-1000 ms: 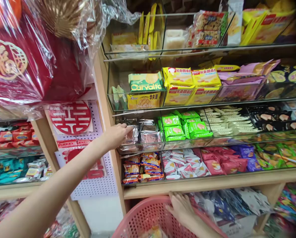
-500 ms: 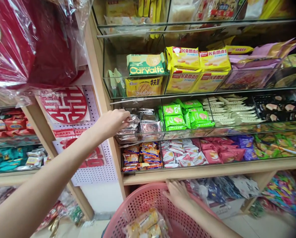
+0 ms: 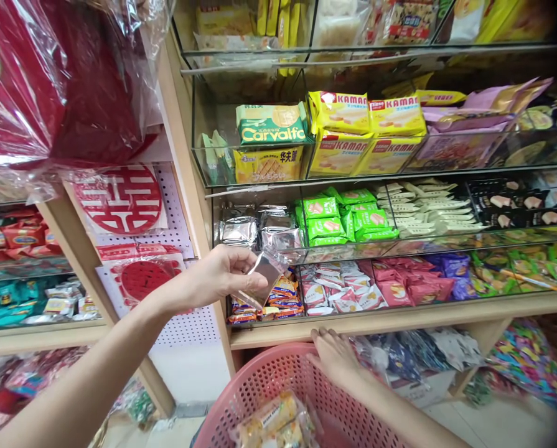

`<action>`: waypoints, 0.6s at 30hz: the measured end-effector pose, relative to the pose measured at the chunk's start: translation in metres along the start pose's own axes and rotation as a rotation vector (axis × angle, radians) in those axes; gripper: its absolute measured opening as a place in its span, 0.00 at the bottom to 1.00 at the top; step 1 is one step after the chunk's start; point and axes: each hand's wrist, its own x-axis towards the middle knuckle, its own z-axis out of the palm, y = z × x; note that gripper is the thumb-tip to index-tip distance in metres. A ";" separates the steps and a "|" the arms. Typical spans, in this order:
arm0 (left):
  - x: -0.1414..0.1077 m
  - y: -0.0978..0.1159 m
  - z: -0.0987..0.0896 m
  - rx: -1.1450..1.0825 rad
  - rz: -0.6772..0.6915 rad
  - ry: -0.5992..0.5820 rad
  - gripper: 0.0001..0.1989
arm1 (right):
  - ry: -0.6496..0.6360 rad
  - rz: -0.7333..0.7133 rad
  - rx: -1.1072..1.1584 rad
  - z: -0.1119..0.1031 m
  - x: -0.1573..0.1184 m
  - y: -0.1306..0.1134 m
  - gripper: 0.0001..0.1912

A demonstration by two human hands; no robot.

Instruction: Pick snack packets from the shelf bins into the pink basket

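Pinched between the thumb and fingers of my left hand (image 3: 217, 277) is a small shiny snack packet (image 3: 269, 274), brownish-silver with clear crimped edges. The hand hovers in front of the lower shelf, over orange-and-blue packets (image 3: 282, 298). Similar silver packets (image 3: 238, 231) fill the bin just above it. My right hand (image 3: 337, 358) grips the far rim of a pink perforated plastic basket (image 3: 264, 359), fingers over the edge and thumb inside. Clear-wrapped yellowish snacks (image 3: 278, 420) lie in the basket.
Green packets (image 3: 325, 218), cream packets (image 3: 427, 208) and pink packets (image 3: 404, 283) sit in glass-fronted bins to the right. Yellow wafer packs (image 3: 341, 149) stand higher up. A red bag in plastic (image 3: 73, 81) hangs at the upper left, beside a wooden post (image 3: 196, 205).
My left hand has come out of the silver-packet bin and moved down and slightly right, now with a packet in it. My right hand stays on the basket rim.
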 end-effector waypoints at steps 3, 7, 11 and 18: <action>-0.005 -0.010 0.001 -0.011 -0.039 0.002 0.12 | 0.040 -0.062 0.018 -0.046 -0.010 0.001 0.19; -0.014 -0.031 0.012 -0.001 -0.091 -0.030 0.14 | 0.214 -0.078 0.082 -0.112 -0.026 0.007 0.18; -0.015 -0.069 0.047 -0.013 -0.112 -0.142 0.14 | 0.411 -0.096 0.199 -0.124 -0.033 0.019 0.18; 0.020 -0.150 0.174 -0.012 -0.178 -0.357 0.06 | 0.220 0.046 0.160 -0.057 -0.036 0.044 0.16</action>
